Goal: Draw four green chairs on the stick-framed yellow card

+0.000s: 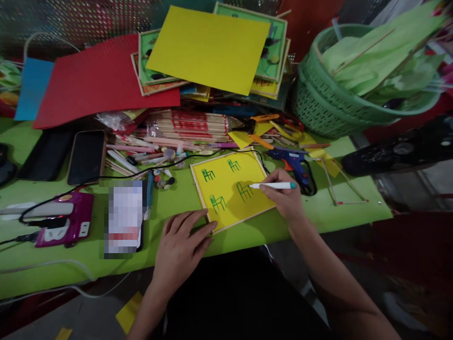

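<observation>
A yellow sheet (pixel 230 189) framed with thin wooden sticks lies on the green table (pixel 177 198). Several small chairs are drawn on it in green. My right hand (pixel 283 193) grips a white marker (pixel 274 185) with a teal end, its tip at the lower right chair drawing. My left hand (pixel 186 236) rests at the sheet's lower left corner, fingers spread and fingertips on the frame edge, holding nothing.
Behind the sheet lie wooden sticks (pixel 191 123), pens and a blue glue gun (pixel 295 165). Phones and a purple power strip (pixel 76 222) are at left, with a black cable crossing the table. Green baskets (pixel 325 99) stand back right, beside stacked frames and a yellow sheet (pixel 208 47).
</observation>
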`<state>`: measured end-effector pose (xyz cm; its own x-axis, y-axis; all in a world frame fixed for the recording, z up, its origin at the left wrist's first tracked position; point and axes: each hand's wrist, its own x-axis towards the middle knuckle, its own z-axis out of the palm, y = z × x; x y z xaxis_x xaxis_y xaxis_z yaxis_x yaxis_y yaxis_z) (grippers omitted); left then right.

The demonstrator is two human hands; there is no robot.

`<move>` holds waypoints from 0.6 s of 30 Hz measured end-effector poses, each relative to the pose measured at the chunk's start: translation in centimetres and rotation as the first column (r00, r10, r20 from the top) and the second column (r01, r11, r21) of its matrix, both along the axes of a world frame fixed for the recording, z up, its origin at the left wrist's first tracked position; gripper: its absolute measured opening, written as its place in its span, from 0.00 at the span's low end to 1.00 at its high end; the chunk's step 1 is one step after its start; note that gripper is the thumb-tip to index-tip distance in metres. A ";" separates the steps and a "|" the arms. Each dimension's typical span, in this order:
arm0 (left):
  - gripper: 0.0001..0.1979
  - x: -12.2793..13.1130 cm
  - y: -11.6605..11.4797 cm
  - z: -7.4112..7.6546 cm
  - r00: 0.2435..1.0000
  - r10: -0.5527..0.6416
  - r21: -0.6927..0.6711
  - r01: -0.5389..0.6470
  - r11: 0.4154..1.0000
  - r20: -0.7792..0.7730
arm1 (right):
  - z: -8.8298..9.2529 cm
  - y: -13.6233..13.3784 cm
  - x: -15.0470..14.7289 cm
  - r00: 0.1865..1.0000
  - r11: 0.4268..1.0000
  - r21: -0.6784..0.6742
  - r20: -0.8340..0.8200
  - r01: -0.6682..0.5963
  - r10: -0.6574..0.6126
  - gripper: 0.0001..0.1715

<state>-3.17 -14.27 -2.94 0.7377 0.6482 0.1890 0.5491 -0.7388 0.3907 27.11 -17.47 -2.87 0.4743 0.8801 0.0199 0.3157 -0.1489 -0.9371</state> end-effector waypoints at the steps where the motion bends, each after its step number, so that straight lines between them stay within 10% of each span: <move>1: 0.17 0.0 0.0 0.0 1.000 -0.001 0.003 0.001 1.000 -0.001 | 0.0 0.0 0.0 1.000 1.000 -0.004 0.003 0.003 -0.003 0.09; 18: 0.17 0.0 0.1 0.0 1.000 -0.007 0.011 0.007 1.000 -0.007 | 0.1 0.0 0.0 0.999 1.000 -0.019 0.054 -0.008 0.009 0.09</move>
<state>-3.18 -14.20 -2.93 0.7435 0.6410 0.1906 0.5467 -0.7467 0.3789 27.12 -17.42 -2.76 0.4652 0.8848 0.0284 0.3672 -0.1636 -0.9157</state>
